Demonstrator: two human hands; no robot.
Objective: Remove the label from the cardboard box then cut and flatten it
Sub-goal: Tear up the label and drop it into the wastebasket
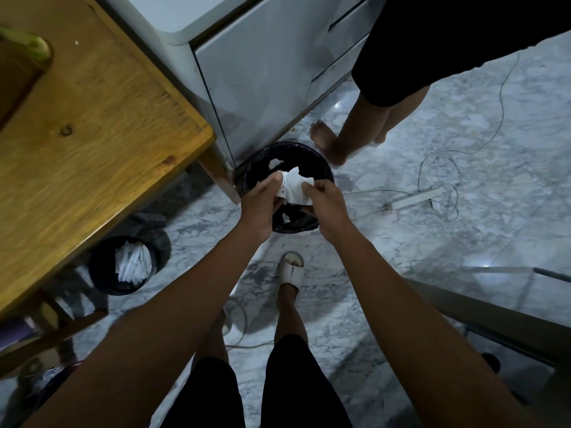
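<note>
A crumpled white label [293, 186] with small print is pinched between both my hands, straight over a round black-lined bin [247, 177] on the floor. My left hand [262, 200] grips the label's left edge, and my right hand [324, 202] grips its right edge. A scrap of white paper [275, 163] lies inside the bin. The cardboard box is mostly out of view; only a brown corner [18, 72] with greenish tape shows on the wooden table at the upper left.
A wooden table [102, 134] fills the left side. A second black bin [122, 264] with white paper stands under it. Another person's bare legs [355, 128] stand beside a grey cabinet [262, 72]. A power strip and tangled cables [432, 193] lie on the marble floor.
</note>
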